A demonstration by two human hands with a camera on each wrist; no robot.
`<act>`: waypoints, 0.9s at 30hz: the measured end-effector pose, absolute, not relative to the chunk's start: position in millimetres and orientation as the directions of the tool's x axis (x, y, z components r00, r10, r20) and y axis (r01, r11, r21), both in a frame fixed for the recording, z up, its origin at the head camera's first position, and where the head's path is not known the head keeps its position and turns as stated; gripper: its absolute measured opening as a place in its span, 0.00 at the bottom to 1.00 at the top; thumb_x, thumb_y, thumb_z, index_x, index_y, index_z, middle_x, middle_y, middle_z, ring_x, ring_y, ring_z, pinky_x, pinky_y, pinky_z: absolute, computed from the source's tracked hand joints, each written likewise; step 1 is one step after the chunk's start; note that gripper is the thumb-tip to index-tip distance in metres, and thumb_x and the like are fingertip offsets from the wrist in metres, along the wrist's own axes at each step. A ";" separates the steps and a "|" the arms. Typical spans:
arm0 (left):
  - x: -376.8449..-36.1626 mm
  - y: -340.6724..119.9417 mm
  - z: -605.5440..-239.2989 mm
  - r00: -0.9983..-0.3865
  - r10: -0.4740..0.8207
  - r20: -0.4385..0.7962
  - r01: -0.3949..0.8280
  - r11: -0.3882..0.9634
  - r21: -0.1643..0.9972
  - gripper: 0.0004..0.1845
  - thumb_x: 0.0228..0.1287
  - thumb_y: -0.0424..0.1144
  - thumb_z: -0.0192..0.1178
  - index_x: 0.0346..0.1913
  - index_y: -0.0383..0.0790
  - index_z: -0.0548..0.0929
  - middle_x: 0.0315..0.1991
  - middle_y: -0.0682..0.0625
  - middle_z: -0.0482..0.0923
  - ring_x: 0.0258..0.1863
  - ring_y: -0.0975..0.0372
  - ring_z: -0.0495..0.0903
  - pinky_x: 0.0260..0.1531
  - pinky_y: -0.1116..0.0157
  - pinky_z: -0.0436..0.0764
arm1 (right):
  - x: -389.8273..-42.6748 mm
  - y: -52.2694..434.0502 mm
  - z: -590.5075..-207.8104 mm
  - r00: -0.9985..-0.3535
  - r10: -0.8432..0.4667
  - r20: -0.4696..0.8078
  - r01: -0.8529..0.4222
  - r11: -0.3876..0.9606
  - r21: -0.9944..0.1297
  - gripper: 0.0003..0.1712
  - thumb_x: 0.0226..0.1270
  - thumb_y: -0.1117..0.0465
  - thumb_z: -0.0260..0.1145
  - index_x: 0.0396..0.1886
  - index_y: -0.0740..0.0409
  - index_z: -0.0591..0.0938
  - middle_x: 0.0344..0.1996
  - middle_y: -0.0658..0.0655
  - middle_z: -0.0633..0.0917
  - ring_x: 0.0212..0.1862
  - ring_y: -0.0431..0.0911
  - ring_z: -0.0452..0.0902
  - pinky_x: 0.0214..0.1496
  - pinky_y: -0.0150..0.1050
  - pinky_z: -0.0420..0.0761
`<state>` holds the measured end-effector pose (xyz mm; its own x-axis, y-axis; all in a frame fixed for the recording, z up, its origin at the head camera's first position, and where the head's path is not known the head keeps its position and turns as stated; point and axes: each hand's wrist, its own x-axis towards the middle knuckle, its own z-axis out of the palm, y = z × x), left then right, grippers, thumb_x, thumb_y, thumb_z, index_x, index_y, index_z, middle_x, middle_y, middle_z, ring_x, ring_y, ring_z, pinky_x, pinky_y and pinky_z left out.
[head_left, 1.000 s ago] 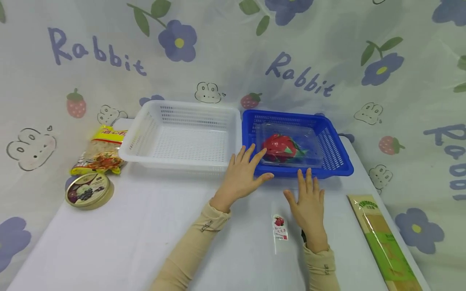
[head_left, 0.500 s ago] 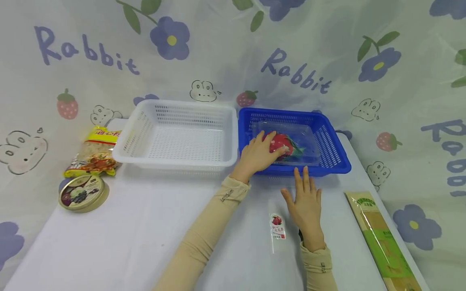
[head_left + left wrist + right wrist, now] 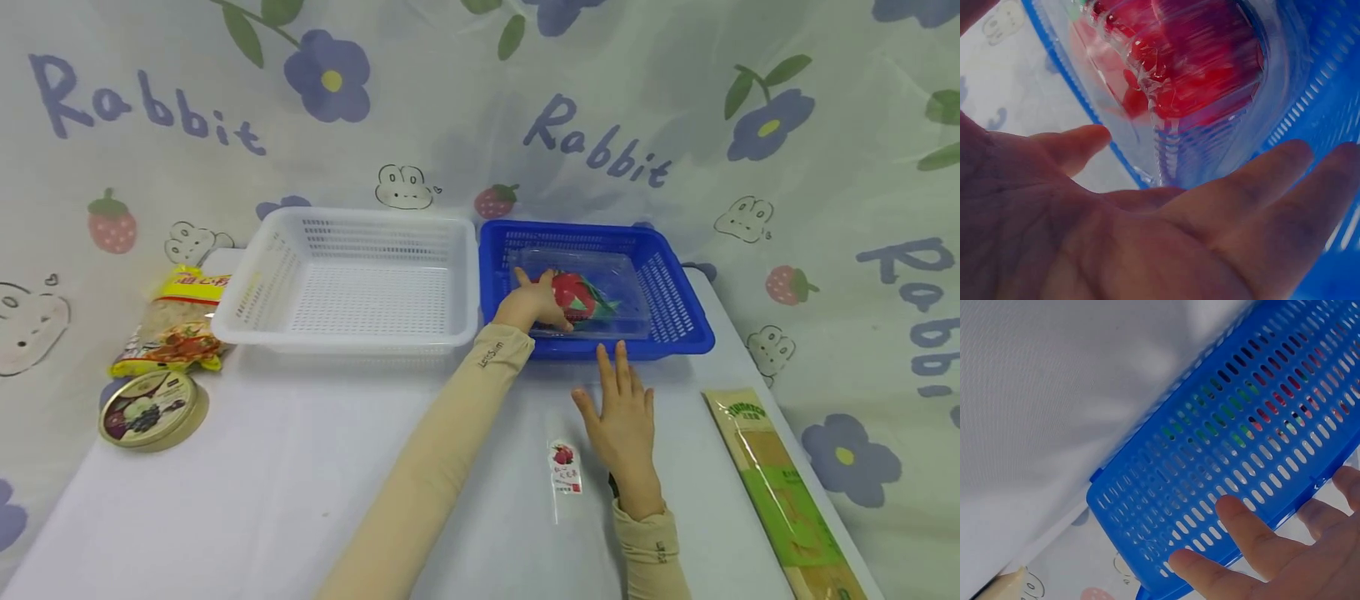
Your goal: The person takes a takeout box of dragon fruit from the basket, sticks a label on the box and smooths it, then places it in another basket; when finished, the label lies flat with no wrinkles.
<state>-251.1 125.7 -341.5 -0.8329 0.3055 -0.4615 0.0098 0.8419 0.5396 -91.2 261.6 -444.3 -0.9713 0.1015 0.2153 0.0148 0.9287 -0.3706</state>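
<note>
My left hand (image 3: 534,302) reaches over the left rim of the blue basket (image 3: 686,343), fingers spread beside a clear plastic box (image 3: 628,312). Inside that box is a red dragon fruit (image 3: 572,292) with green tips. In the left wrist view, the hand (image 3: 1147,237) lies below the box with fingers extended, and the dragon fruit (image 3: 1204,62) shows through the plastic. My right hand (image 3: 624,429) is in front of the basket, fingers straight and holding nothing. The right wrist view has its fingers (image 3: 1250,534) near the slotted basket wall (image 3: 1210,481); contact is unclear.
Left of the blue basket stands a white basket (image 3: 352,340). A yellow food bag (image 3: 176,325) and a round tin (image 3: 146,410) are at the far left. A dragon fruit label (image 3: 566,468) lies before the right hand, and a long green-and-tan packet (image 3: 783,492) along the right edge.
My left hand has moved right and forward, from the blue basket's front-left corner to beside the dragon fruit box inside. My right hand stays nearly in place. The head view has shifted slightly.
</note>
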 end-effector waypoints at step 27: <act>-255.8 154.5 -327.4 -0.828 0.033 -0.559 -0.198 0.917 0.347 0.68 0.50 0.36 0.74 0.75 0.69 0.29 0.78 0.40 0.24 0.75 0.43 0.54 0.67 0.50 0.68 | -92.6 261.6 -448.8 -0.966 0.103 0.236 -0.002 0.914 -0.406 0.44 0.71 0.35 0.50 0.79 0.45 0.48 0.79 0.57 0.44 0.70 0.70 0.58 0.67 0.76 0.51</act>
<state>-255.8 154.5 -327.4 -0.8282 0.0334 -0.5594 -0.1976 0.9167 0.3472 -92.6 261.6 -448.8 -0.9662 0.1034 0.2363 -0.0015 0.9138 -0.4063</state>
